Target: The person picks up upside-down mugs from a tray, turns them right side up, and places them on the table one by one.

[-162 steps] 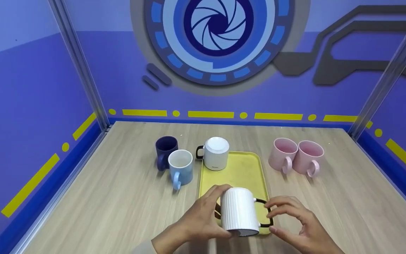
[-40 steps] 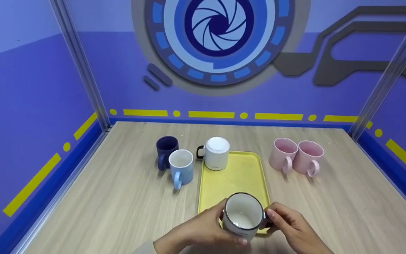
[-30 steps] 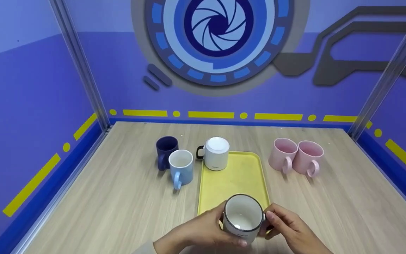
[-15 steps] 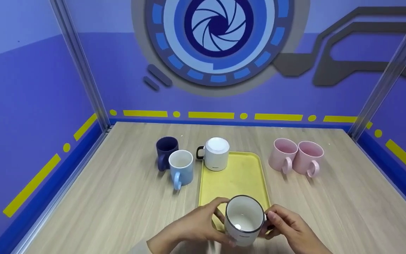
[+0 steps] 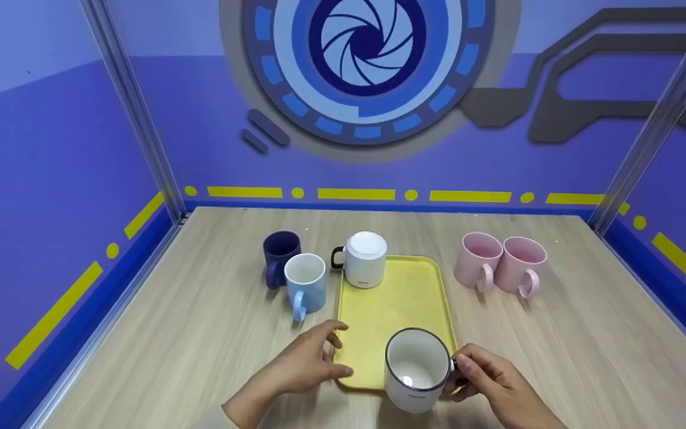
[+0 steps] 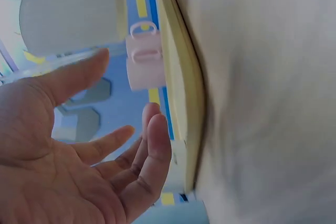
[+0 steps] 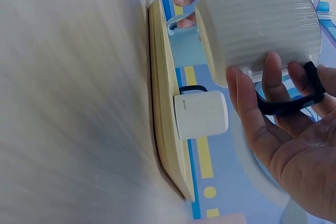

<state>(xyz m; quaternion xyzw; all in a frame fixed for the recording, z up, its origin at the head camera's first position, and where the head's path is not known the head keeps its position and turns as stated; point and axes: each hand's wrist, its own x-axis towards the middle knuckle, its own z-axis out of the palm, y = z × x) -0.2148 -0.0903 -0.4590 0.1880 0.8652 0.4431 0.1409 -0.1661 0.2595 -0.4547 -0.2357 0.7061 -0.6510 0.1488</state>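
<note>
My right hand (image 5: pixel 492 378) holds a white ribbed mug (image 5: pixel 409 396) by its black handle (image 7: pixel 294 107), with several fingers around the handle. The mug has a dark rim and small lettering; its opening faces up and its inside shows. It hangs in the air over the near right corner of the yellow tray (image 5: pixel 399 316). My left hand (image 5: pixel 298 364) is apart from the mug, fingers loosely bent and spread, beside the tray's near left edge. In the left wrist view its palm (image 6: pixel 58 182) holds nothing. Another white mug (image 5: pixel 365 265) stands upside down on the tray's far left corner, black handle pointing left.
Left of the tray, a light blue mug (image 5: pixel 307 289) stands against a dark blue mug (image 5: pixel 280 253). Two pink mugs, a left one (image 5: pixel 474 268) and a right one (image 5: pixel 514 274), stand side by side on the right. Blue-purple walls (image 5: pixel 170 119) enclose the wooden table (image 5: pixel 200 333).
The white mug has turned from bottom-up tilt to opening upward. My right hand has taken its handle. In the last half second my left hand has let go and moved left.
</note>
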